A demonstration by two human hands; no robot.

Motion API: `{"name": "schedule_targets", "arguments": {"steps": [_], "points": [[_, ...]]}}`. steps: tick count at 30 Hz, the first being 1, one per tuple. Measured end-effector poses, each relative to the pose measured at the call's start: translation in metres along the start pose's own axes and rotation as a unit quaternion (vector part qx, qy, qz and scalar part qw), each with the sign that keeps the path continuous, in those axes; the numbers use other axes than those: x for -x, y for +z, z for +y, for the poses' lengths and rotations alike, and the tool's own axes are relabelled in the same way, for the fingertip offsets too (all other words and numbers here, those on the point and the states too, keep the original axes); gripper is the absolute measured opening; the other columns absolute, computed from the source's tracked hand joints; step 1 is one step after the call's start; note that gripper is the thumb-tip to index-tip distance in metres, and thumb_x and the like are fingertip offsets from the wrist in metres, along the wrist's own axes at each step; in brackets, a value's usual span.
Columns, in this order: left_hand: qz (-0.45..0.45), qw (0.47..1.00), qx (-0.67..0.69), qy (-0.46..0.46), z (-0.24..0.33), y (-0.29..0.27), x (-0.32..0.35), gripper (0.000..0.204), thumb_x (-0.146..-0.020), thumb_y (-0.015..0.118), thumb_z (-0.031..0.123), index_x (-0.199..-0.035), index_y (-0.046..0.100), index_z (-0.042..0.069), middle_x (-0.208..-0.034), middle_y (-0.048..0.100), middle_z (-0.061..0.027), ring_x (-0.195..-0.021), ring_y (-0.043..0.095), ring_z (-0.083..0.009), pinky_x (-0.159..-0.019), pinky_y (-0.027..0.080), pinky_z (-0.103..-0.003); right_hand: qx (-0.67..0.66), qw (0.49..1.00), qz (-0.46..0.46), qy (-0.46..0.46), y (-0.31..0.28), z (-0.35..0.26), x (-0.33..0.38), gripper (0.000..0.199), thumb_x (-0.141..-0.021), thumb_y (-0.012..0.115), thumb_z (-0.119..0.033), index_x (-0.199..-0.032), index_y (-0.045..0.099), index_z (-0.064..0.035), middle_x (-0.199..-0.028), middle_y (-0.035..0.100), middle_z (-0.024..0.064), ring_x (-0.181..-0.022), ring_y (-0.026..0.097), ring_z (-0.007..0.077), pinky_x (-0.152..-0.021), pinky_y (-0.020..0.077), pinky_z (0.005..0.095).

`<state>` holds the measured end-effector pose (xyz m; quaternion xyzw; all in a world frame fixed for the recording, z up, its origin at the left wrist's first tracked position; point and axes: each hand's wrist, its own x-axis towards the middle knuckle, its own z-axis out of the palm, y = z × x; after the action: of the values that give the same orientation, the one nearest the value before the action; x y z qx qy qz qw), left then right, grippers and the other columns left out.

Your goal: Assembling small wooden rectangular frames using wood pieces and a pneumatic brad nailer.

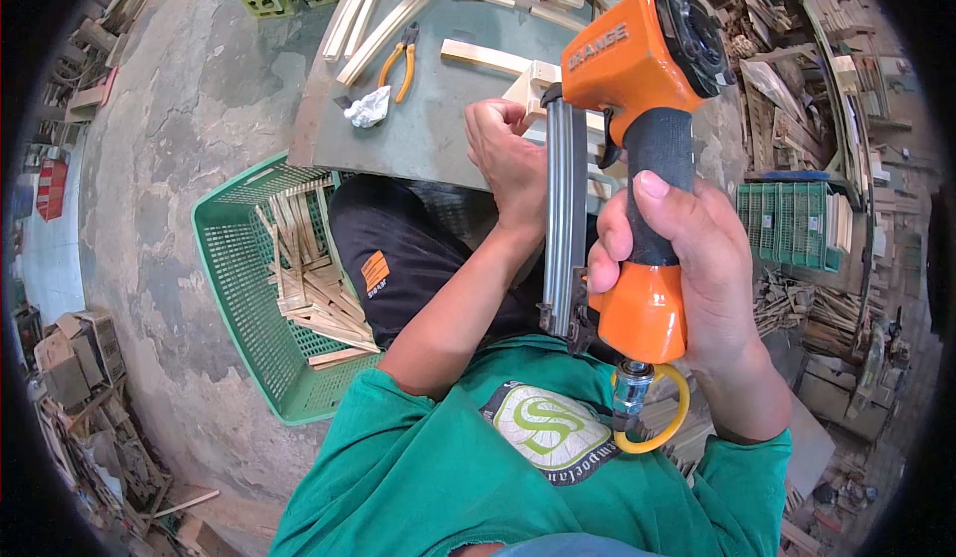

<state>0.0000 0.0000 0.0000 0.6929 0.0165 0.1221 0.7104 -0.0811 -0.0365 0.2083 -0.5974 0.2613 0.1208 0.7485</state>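
My right hand [697,248] is wrapped round the black grip of an orange air nail gun [637,54], raised close in front of me above the table's near edge. Its long grey magazine [568,209] hangs down on the left side, and a yellow air hose [685,413] joins a metal coupling at the bottom of the handle. Behind the magazine, my left hand [506,159] rests at the table edge with fingers curled against a pale wooden piece [520,89]. The nail gun hides part of that hand and of the wood.
On the grey table [448,124] lie orange-handled pliers [404,67], a crumpled white wad [368,108] and several wooden strips [383,34]. A green basket [224,258] of wood strips stands on the floor at left. Scrap wood [787,119] and green crates [787,223] are at right.
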Motion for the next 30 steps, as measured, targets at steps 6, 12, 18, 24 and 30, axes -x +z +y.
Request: {"name": "schedule_targets", "arguments": {"steps": [6, 12, 18, 24, 30], "points": [[0.011, 0.999, 0.031, -0.019, 0.003, 0.001, 0.003, 0.050, -0.077, 0.080, 0.034, -0.095, 0.044, 0.005, -0.099, 0.046, -0.0087, -0.094, 0.049, -0.0255, -0.086, 0.035, -0.041, 0.035, 0.999, 0.014, 0.000, 0.009, -0.001, -0.001, 0.042, -0.102, 0.051, -0.039, -0.077, 0.057, -0.0048, -0.065, 0.062, 0.0092, -0.057, 0.063, 0.0160, -0.054, 0.0521, 0.0272], [0.007, 0.999, 0.028, -0.030, 0.002, 0.001, 0.000, 0.045, -0.077, 0.078, 0.029, -0.094, 0.044, 0.005, -0.098, 0.046, -0.0082, -0.093, 0.050, -0.0259, -0.086, 0.035, -0.040, 0.023, 1.000, 0.016, -0.014, 0.011, 0.004, -0.003, 0.040, -0.103, 0.051, -0.037, -0.079, 0.056, -0.0049, -0.066, 0.062, 0.0088, -0.058, 0.063, 0.0158, -0.054, 0.0525, 0.0278], [0.013, 0.999, 0.018, -0.025, 0.000, 0.001, -0.001, 0.042, -0.078, 0.077, 0.027, -0.093, 0.045, 0.006, -0.097, 0.047, -0.0081, -0.092, 0.050, -0.0260, -0.086, 0.035, -0.040, 0.032, 0.999, 0.013, -0.026, 0.013, 0.007, -0.004, 0.038, -0.103, 0.052, -0.035, -0.080, 0.055, -0.0046, -0.067, 0.060, 0.0071, -0.060, 0.064, 0.0154, -0.056, 0.0531, 0.0280], [0.010, 0.995, 0.060, -0.077, 0.005, -0.002, -0.001, 0.048, -0.076, 0.080, 0.025, -0.101, 0.044, 0.005, -0.099, 0.048, -0.0087, -0.096, 0.051, -0.0264, -0.090, 0.035, -0.041, 0.023, 0.999, 0.012, -0.028, 0.015, 0.010, -0.005, 0.037, -0.102, 0.053, -0.034, -0.080, 0.055, -0.0043, -0.069, 0.059, 0.0059, -0.061, 0.064, 0.0154, -0.057, 0.0533, 0.0286], [0.009, 0.996, 0.056, -0.073, 0.008, -0.001, -0.001, 0.053, -0.075, 0.081, 0.020, -0.108, 0.044, 0.003, -0.101, 0.049, -0.0103, -0.098, 0.051, -0.0277, -0.094, 0.035, -0.041, 0.046, 0.998, 0.021, -0.046, 0.016, 0.009, -0.002, 0.030, -0.101, 0.055, -0.030, -0.089, 0.053, -0.0022, -0.074, 0.059, 0.0053, -0.062, 0.063, 0.0153, -0.059, 0.0531, 0.0287]]}}
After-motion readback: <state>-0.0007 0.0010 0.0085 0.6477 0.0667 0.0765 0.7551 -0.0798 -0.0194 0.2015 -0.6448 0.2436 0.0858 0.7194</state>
